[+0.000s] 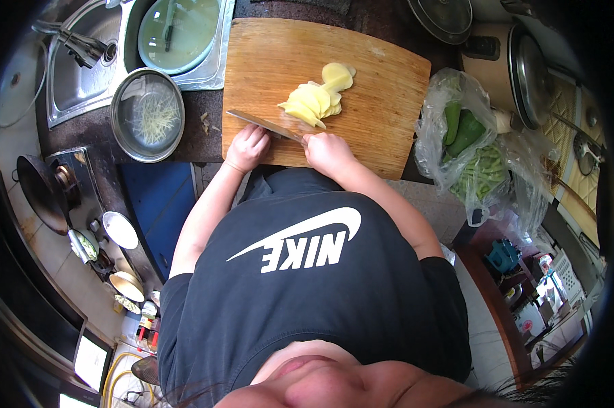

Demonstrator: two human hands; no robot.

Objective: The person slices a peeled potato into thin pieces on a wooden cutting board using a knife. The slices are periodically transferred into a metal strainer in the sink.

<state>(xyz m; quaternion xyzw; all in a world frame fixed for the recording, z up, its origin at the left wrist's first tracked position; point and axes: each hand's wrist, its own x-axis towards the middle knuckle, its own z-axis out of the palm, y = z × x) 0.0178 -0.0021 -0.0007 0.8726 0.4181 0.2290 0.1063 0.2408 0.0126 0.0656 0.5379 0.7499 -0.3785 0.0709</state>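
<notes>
A curved wooden cutting board (383, 102) lies on the counter in front of me. In my right hand (330, 153) is the handle of a kitchen knife (266, 124), near the board's front edge. The blade points left, its face seen nearly edge-on. My left hand (248, 147) is at the blade, fingers bent, at the board's front left; whether it grips anything is hidden. Just beyond the knife, thin pale-yellow slices, apparently potato (309, 102), lie overlapped in a fanned pile. Left of the board, a metal bowl (181, 120) holds fine pale shreds in liquid.
At the far left are a steel sink (85, 76) with a faucet (82, 46) and a basin of cloudy water (184, 30). Plastic bags of green vegetables (465, 132) sit right of the board, beside a large lidded pot (490, 71). A wok (39, 196) stands left.
</notes>
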